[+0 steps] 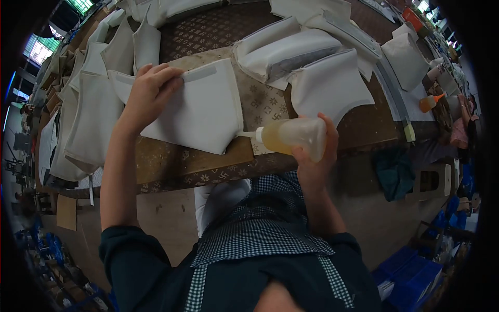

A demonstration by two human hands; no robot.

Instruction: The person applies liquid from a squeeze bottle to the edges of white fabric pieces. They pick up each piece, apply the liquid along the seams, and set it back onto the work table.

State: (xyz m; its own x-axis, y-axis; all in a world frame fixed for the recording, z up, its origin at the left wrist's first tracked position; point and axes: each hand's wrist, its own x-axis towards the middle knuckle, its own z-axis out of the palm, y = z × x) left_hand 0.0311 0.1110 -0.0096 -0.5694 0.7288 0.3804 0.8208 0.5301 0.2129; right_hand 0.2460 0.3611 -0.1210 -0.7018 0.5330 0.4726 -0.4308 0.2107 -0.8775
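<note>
My right hand (318,169) is wrapped round a squeeze bottle (295,138) of yellowish liquid. The bottle lies nearly level, and its thin white nozzle points left and meets the right edge of a white leather-like panel (200,112). That panel is flat on the table near the front, with a grey strip along its far edge. At its far left side, my left hand (152,93) has bent fingers closed on the panel's edge; part of the grip is hidden. Right of the panel, beyond the bottle, sits a folded white piece (332,86).
Padded white pieces (291,49) lie at the back of the patterned table (208,31). More white panels (91,117) are stacked on the left. An orange-tipped bottle (429,103) stands far right, near another person's arm (464,110). Blue crates (410,278) are on the floor.
</note>
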